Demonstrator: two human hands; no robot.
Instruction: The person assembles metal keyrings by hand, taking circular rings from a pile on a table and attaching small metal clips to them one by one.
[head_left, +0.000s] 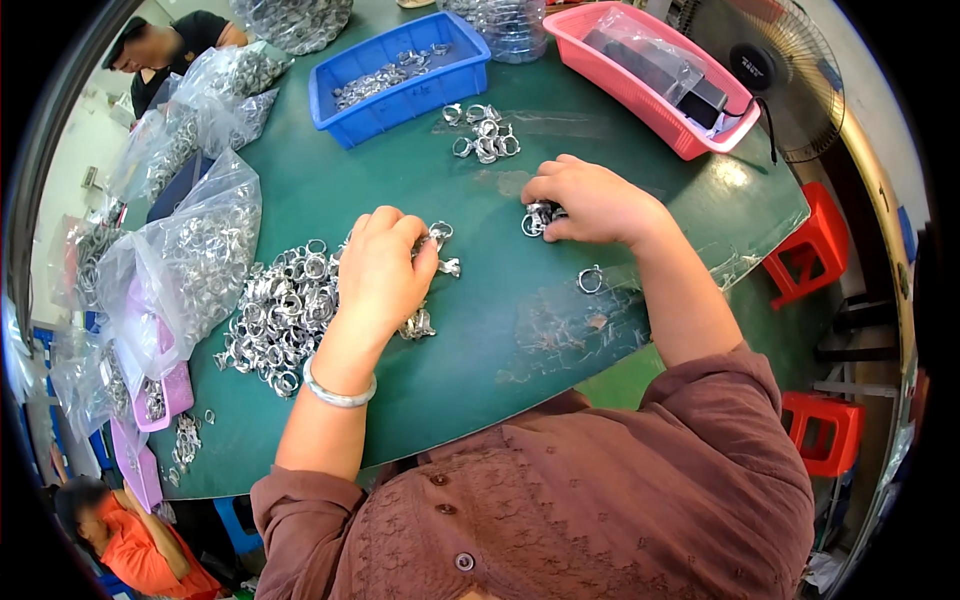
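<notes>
A heap of silver metal rings [285,315] lies on the green tabletop, left of the middle. My left hand [383,268], with a pale bangle [340,396] on its wrist, reaches over the heap's right side. Its fingers are bent and closed around a few rings [440,236] that show beyond the thumb. My right hand [595,205] rests lower on the table to the right, thumb and fingers closed about a small bunch of rings [537,217]. Between that hand and me lies a single ring [590,280]. Farther off sits a small cluster of rings [487,135].
A blue bin [400,115] holding more rings and a pink basket [650,95] with a plastic-wrapped item stand at the back. Clear bags of rings [190,250] line the left edge. A fan [765,70] and red stools [825,435] are right; two people are left.
</notes>
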